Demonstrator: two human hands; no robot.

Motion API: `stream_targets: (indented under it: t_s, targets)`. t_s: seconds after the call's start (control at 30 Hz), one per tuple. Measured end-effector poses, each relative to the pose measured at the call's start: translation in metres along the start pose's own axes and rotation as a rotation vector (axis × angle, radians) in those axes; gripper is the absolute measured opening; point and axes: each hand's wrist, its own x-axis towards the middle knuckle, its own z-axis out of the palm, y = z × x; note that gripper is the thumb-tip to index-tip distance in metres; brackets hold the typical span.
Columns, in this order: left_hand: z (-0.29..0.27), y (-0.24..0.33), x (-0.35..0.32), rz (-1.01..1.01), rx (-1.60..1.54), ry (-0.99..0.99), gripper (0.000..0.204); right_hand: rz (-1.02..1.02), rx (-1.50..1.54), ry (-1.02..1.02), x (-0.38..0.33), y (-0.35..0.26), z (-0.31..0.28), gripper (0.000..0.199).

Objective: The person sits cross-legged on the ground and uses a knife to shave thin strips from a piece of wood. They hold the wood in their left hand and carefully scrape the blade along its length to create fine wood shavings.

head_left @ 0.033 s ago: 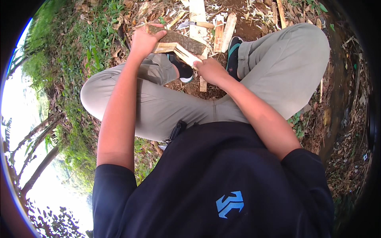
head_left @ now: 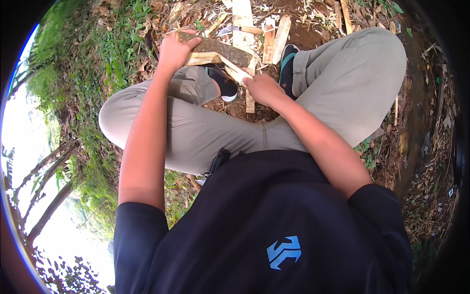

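Observation:
Between my feet is a bark-covered piece of split wood [head_left: 220, 48], with a pale raw face along its near edge. My left hand [head_left: 177, 51] is closed over its left end, thumb on top of the bark. A pale strip of wood [head_left: 237, 72] slants from the near side of that piece toward me, and my right hand [head_left: 264, 89] grips its lower end. The strip looks partly split from the bark-covered piece; whether they are still joined I cannot tell. Just beyond lies a knife [head_left: 240, 30] with a curved blade and a wooden handle, held by neither hand.
A long pale board [head_left: 242, 11] runs away from me beneath the knife. Two short split sticks [head_left: 282, 39] lie by my right shoe [head_left: 288, 68]. Wood shavings and dry leaves cover the brown soil. My left shoe [head_left: 224, 84] is close under the wood.
The pale strip has turned and bent further from the bark-covered wood. My right hand has shifted slightly right and my left hand slightly left.

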Motion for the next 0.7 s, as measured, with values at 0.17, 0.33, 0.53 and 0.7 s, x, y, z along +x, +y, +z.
stream_targets:
  t_s: [0.17, 0.33, 0.53, 0.7]
  targets:
    - [0.003, 0.011, -0.001, 0.123, 0.0, -0.057, 0.028, 0.018, -0.166, 0.071, -0.029, -0.007, -0.019, 0.05]
    - [0.003, 0.059, -0.01, 0.073, 0.107, -0.211, 0.031, -0.016, -0.268, 0.078, -0.054, -0.017, -0.047, 0.042]
    - [0.011, 0.046, -0.01, 0.299, 0.097, -0.125, 0.028, -0.018, -0.317, 0.113, -0.064, -0.022, -0.051, 0.041]
    - [0.012, 0.061, -0.018, 0.174, 0.128, -0.201, 0.03, 0.028, -0.391, 0.016, -0.057, -0.023, -0.071, 0.043]
